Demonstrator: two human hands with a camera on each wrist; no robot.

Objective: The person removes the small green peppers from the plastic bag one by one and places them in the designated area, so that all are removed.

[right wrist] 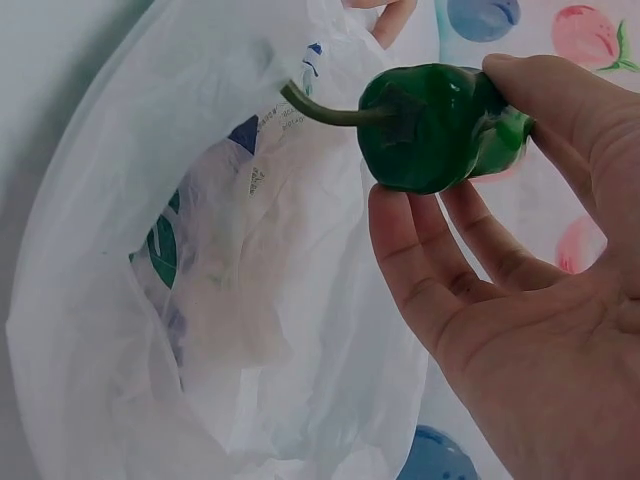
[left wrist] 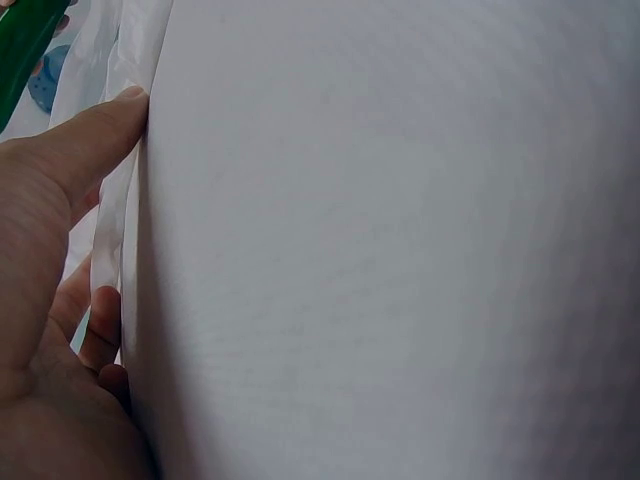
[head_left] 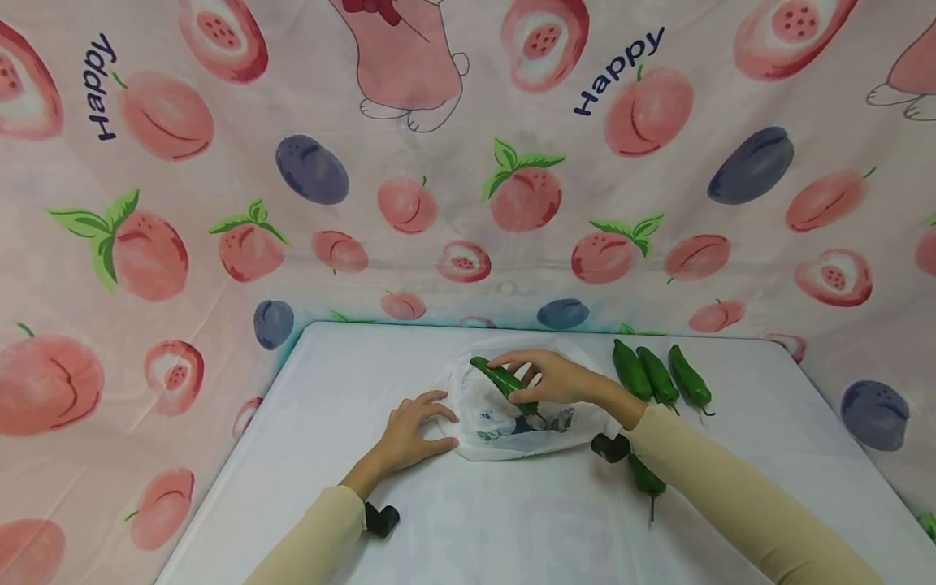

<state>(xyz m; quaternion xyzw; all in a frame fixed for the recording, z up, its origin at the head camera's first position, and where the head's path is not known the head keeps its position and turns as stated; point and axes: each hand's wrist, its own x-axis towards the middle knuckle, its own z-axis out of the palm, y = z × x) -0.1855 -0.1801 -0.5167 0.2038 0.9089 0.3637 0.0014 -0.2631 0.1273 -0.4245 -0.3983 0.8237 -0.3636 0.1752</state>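
A green pepper point(head_left: 500, 379) is held over a white plastic bag point(head_left: 475, 443) by my right hand point(head_left: 559, 379). Thumb and fingertips pinch it along its sides; in the right wrist view the pepper's point(right wrist: 425, 130) curved stem points toward the bag's open mouth. My left hand point(head_left: 409, 431) lies at the bag's left edge, its fingers spread and loosely bent. The left wrist view has the thumb and fingertips touching the thin plastic point(left wrist: 115, 225). Whether anything lies inside the bag cannot be made out.
Several green peppers lie on the white-covered table point(head_left: 453, 528): three side by side, including one pepper point(head_left: 689, 376), at the back right, and a single pepper point(head_left: 647, 478) partly under the right forearm. A fruit-print cloth point(head_left: 439, 162) hangs behind the table.
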